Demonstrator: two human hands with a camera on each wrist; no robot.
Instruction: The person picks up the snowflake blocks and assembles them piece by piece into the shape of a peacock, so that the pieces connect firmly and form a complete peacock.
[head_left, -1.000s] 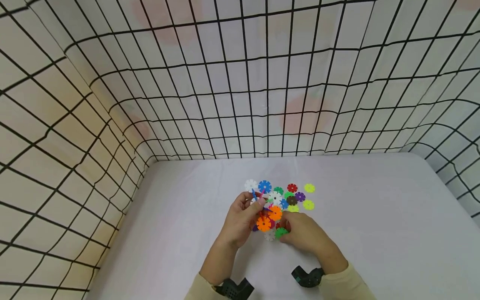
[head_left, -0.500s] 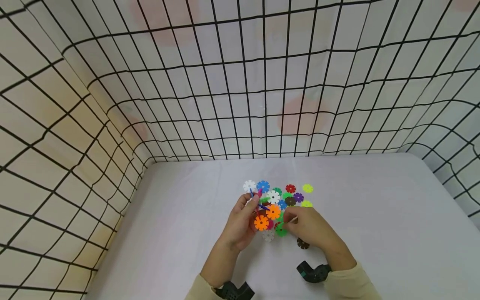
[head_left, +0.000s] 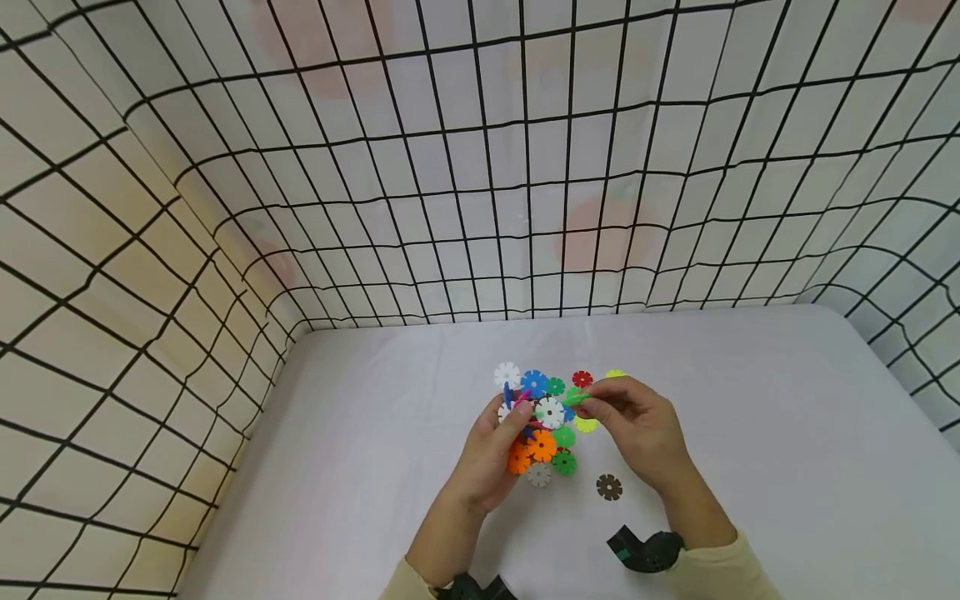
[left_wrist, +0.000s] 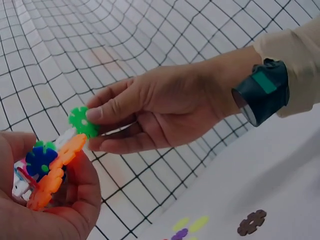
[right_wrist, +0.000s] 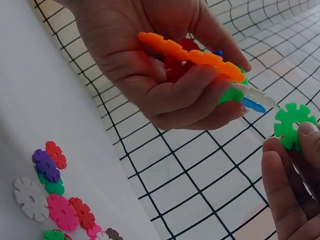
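My left hand (head_left: 491, 458) grips a cluster of interlocked notched plastic discs, with orange discs (head_left: 542, 446), a white disc (head_left: 551, 412) and blue and pink ones in it. In the left wrist view, its fingers curl round the cluster and hide part of it. My right hand (head_left: 645, 429) pinches a green notched disc (left_wrist: 82, 122) between thumb and fingers, to the right of the cluster. The green disc's edge (right_wrist: 290, 122) is close to the white disc's edge (right_wrist: 260, 95) in the right wrist view; whether they touch I cannot tell.
Loose discs lie on the white table (head_left: 360, 467) beneath and behind the hands, among them a red disc (head_left: 582, 379) and a grey-white disc (head_left: 538, 475). A brown disc (head_left: 609, 487) lies apart at the front right. Black grid netting (head_left: 480, 208) stands behind the table.
My right hand has risen from low among the table discs to the cluster's right side, now with a green disc in its pinch. The brown disc has come into view. My left hand has tilted the cluster slightly.
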